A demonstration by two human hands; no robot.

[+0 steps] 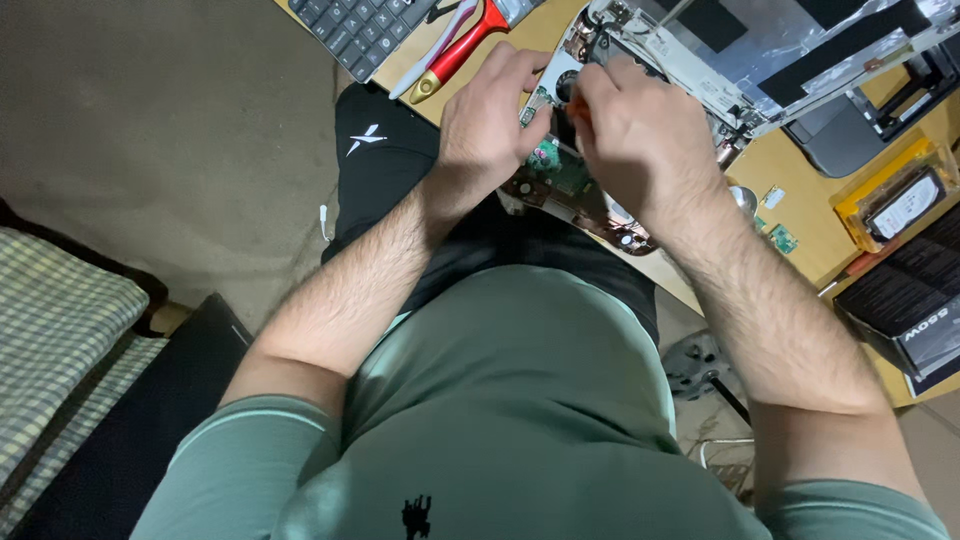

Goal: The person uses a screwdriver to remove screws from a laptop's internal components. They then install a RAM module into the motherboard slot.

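Observation:
My left hand (490, 125) pinches a small metal part (537, 100) at the edge of an opened laptop chassis (690, 60) on the wooden table (790, 175). My right hand (640, 130) is closed around a thin tool with an orange handle (577, 108), its tip hidden between my fingers. Below both hands a green and copper circuit board (560, 180) hangs over the table's near edge. The two hands almost touch above the board.
A red-handled tool (460, 50) and a white pen lie beside a black keyboard (360, 25) at the top left. A hard drive in a yellow case (900, 200) and a black box (910, 300) sit at the right. A checked cushion (60, 330) is low left.

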